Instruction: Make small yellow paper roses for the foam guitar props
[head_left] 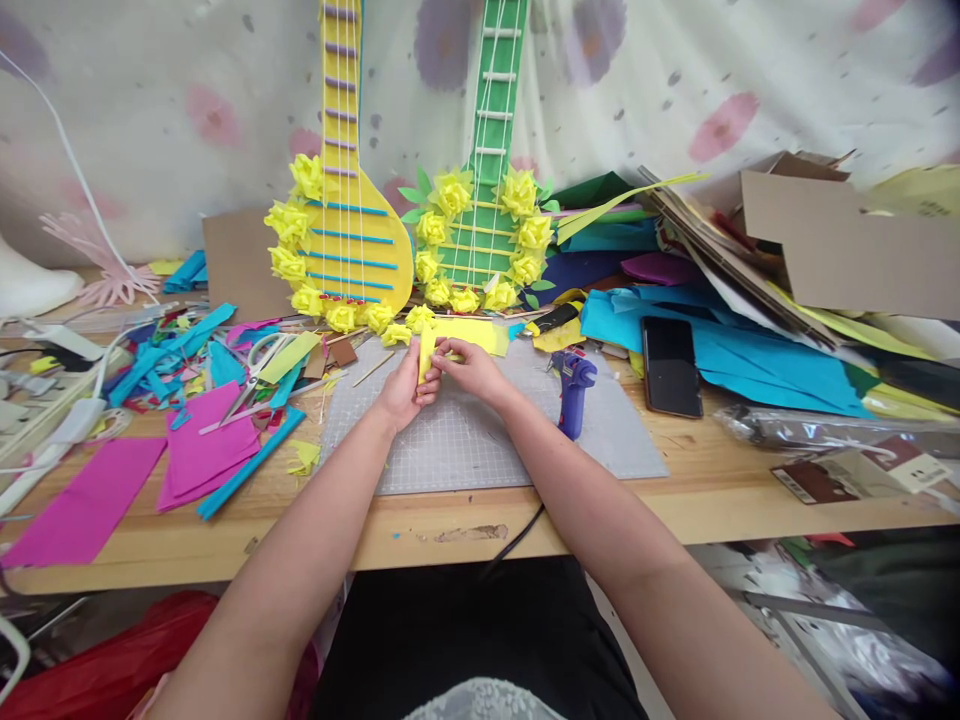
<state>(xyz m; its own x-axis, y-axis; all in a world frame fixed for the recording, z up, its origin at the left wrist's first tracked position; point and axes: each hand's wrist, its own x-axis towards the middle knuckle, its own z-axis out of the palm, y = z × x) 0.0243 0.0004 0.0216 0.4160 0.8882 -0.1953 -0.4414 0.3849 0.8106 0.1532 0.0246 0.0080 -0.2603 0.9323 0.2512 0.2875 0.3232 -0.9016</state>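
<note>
Between my two hands is a folded strip of yellow paper (425,358), held upright above the cutting mat. My left hand (405,388) grips its lower left side, fingers wrapped round it. The fingers of my right hand (471,366) pinch the strip from the right; their tips partly cover it. Just behind my right hand lies a flat yellow sheet (476,334). A blue glue gun (574,392) stands on the grey cutting mat (450,455) to the right. Behind my hands, yellow paper flowers (341,317) edge a yellow paper instrument (367,235).
A green paper instrument (487,215) leans at the back. Scissors (244,400), magenta sheets (202,440) and blue scraps (169,350) crowd the left. A phone (672,366), blue paper (757,345) and cardboard (847,240) lie right. A black cord (517,540) hangs over the table's front edge.
</note>
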